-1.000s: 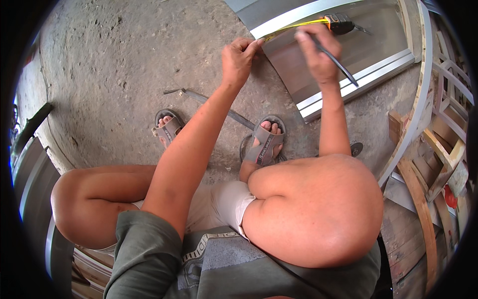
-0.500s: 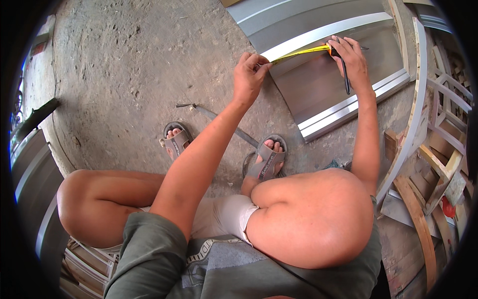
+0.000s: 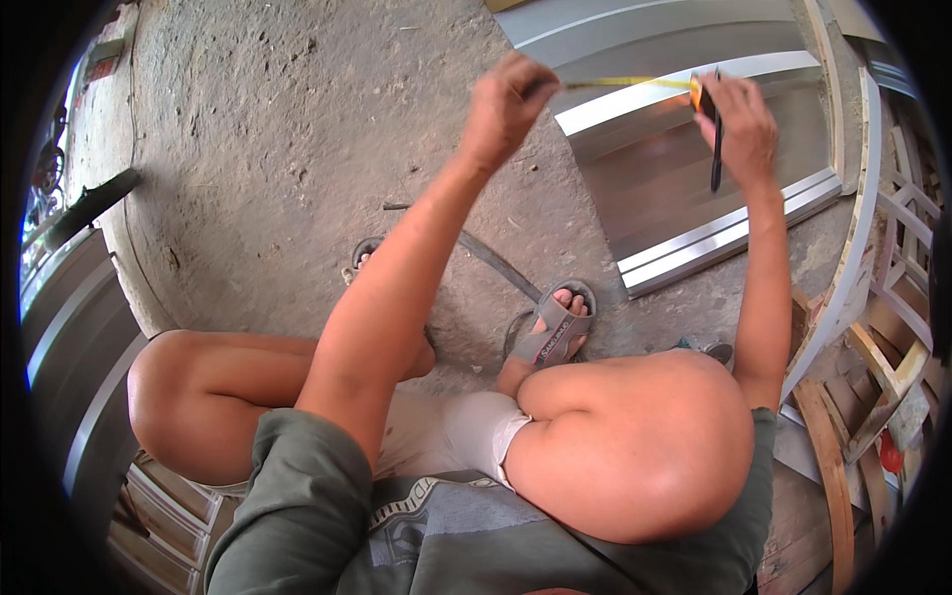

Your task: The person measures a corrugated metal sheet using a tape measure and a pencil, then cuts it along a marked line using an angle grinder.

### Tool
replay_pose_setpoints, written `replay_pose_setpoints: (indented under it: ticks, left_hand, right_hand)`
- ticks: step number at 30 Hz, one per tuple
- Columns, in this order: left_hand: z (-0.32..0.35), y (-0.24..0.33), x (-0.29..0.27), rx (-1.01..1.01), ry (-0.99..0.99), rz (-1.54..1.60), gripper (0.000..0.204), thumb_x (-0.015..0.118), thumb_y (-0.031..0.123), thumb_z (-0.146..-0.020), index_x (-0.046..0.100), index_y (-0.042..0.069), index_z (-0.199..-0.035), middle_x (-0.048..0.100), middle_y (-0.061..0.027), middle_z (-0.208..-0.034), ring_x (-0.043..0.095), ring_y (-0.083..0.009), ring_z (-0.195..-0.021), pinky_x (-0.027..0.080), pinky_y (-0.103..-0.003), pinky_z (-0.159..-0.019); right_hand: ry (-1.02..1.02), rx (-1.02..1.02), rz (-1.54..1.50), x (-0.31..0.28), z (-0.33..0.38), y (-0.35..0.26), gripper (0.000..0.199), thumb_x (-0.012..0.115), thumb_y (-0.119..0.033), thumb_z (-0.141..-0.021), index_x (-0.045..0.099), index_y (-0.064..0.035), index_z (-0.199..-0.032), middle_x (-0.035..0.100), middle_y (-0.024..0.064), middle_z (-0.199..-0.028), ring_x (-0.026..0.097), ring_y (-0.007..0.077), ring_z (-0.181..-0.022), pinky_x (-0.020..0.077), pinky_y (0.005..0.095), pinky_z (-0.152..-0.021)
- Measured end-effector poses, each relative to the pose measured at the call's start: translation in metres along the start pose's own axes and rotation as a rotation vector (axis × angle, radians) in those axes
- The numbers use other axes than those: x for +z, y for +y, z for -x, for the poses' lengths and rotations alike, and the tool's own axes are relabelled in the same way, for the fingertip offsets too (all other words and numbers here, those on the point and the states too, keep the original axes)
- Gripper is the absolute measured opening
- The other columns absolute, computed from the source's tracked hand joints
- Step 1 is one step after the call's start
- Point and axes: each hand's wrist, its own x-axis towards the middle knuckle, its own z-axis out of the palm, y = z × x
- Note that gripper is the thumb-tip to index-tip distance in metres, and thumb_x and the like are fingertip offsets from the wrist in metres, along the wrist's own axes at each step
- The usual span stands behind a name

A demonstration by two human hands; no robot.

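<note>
A tape measure's yellow blade (image 3: pixel 630 81) stretches between my two hands above the far left part of a grey metal panel (image 3: pixel 684 164) with bright silver ridges. At the left, my left hand (image 3: pixel 508 107) is closed on the blade's free end, out past the panel's left edge and over the floor. My right hand (image 3: pixel 742 129) grips the orange-and-black tape measure case (image 3: pixel 701 94) above the panel. A slim black pen-like stick (image 3: pixel 716 164) also hangs down from the fingers of that hand.
My sandalled foot (image 3: pixel 560 322) stands on the rough concrete floor (image 3: pixel 268 129), beside a dark flat strip (image 3: pixel 496 266). A long pale curved bar (image 3: pixel 861 198) and piled wood scraps (image 3: pixel 833 466) lie to the right. More ridged metal (image 3: pixel 69 337) stands at the left.
My left hand has moved away from the panel's left edge, farther out, drawing the tape's end along. A little more blade shows. The whole view has shifted slightly.
</note>
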Motion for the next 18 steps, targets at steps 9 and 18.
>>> replay_pose_setpoints:
  ticks: [9,18]
  left_hand:
    - [-0.109,-0.072,-0.077,-0.086,0.152,-0.029,0.019,0.082,0.024,-0.090,0.082,0.010,-0.102,0.076,-0.0023,-0.094,0.065,-0.0100,-0.084,0.052,-0.028,-0.074]
    - [-0.140,-0.103,-0.065,-0.343,0.156,0.367,0.020,0.076,0.017,-0.095,0.076,-0.001,-0.104,0.071,-0.0028,-0.082,0.063,-0.0098,-0.072,0.047,-0.024,-0.063]
  right_hand:
    - [0.128,-0.087,0.063,0.058,-0.164,0.020,0.029,0.070,-0.024,-0.091,0.071,-0.0128,-0.117,0.072,0.0083,-0.112,0.068,0.0300,-0.100,0.0547,0.0464,-0.084]
    - [0.312,-0.042,0.015,0.084,-0.207,0.002,0.025,0.064,-0.026,-0.099,0.070,-0.0090,-0.117,0.069,0.0103,-0.107,0.063,0.0323,-0.106,0.0524,0.0463,-0.091]
